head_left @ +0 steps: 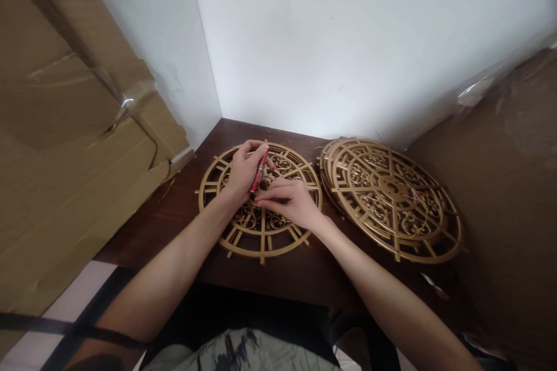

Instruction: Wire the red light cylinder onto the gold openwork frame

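A gold round openwork frame, patterned with scrolls and bars like a clock face, lies flat on the dark brown table. Over its centre, my left hand is closed around a slim red pen-like tool with a silver band, held slanting. My right hand is just right of the tool's lower end, its thumb and fingers pinched together close to the frame's middle. Whatever sits between those fingertips is too small to make out. Both hands partly hide the centre of the frame.
To the right, several similar gold round frames are stacked, tilted, with thin wires on top. Large cardboard boxes flank the table, one at left and one at right. A white wall rises behind.
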### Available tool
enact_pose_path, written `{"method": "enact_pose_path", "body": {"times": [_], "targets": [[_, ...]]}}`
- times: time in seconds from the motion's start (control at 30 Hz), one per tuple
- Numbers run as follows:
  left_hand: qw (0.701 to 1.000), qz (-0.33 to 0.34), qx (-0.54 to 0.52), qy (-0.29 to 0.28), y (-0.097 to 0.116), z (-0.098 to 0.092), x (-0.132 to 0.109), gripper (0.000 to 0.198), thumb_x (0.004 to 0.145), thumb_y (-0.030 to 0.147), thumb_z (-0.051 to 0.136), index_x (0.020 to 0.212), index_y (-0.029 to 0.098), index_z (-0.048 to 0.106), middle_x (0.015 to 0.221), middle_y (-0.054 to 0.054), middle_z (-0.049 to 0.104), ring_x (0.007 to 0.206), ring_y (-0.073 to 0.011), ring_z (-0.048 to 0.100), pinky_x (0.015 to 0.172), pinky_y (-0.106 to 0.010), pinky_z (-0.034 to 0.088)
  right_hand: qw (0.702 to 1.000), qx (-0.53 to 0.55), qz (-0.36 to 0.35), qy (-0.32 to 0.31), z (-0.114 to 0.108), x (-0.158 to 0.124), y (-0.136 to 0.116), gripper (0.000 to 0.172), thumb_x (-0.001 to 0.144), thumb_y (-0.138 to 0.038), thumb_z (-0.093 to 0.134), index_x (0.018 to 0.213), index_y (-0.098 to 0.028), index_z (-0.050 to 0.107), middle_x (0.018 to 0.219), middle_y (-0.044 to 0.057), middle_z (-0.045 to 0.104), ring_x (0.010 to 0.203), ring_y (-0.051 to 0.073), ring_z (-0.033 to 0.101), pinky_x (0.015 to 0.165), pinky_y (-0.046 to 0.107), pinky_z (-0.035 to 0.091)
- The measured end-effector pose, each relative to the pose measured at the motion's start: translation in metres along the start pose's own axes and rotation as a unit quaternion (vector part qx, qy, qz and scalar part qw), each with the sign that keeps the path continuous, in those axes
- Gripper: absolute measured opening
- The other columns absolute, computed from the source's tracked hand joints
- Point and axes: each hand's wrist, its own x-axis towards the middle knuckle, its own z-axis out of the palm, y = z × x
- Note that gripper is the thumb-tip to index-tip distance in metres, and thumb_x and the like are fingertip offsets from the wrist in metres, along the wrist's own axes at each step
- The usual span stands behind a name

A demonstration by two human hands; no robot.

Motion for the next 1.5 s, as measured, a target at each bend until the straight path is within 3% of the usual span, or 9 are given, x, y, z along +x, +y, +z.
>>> {"method": "enact_pose_path", "body": {"times": [0.37,1.17,1.33,1.5], "targets": [[1.0,0.023,0.014,0.006,-0.006,0.002,-0.001,0.018,0.079,0.032,0.057,0.084,0.018,0.048,0.052,0.004,0.058,0.036,-0.0044,0.039,0.038,-0.015,0.03,0.998,-0.06,-0.014,0.01,0.005,-0.003,0.007,0.016,0.082,-0.034,0.062,0.078,-0.023,0.072,0.071,0.002,0.065,0.066,0.014,0.057,0.065,0.026,0.045],[0.996,0.065,0.05,0.039,-0.009,0.001,0.0,0.021,0.08,0.036,0.058,0.084,0.018,0.047,0.051,0.005,0.055,0.035,-0.0047,0.043,0.04,-0.015,0.036,0.996,-0.063,0.008,0.057,0.002,0.0,0.001,0.013,0.079,-0.028,0.067,0.071,-0.016,0.067,0.064,-0.001,0.06,0.056,0.008,0.05,0.056,0.02,0.039],[0.994,0.073,0.07,0.042,-0.009,0.001,0.0,0.02,0.081,0.035,0.057,0.084,0.018,0.048,0.052,0.005,0.056,0.036,-0.005,0.044,0.041,-0.015,0.037,0.995,-0.067,0.04,0.059,0.003,-0.001,0.001,0.017,0.078,-0.032,0.068,0.071,-0.017,0.062,0.064,-0.001,0.06,0.056,0.009,0.051,0.056,0.02,0.041],[0.992,0.085,0.084,0.04,-0.01,0.001,-0.001,0.019,0.081,0.034,0.056,0.086,0.018,0.048,0.054,0.003,0.059,0.039,-0.0071,0.049,0.042,-0.017,0.041,0.996,0.005,0.079,0.048,0.005,-0.003,0.002,0.019,0.077,-0.031,0.067,0.083,-0.019,0.053,0.067,-0.003,0.059,0.055,0.008,0.052,0.054,0.02,0.042]]}}
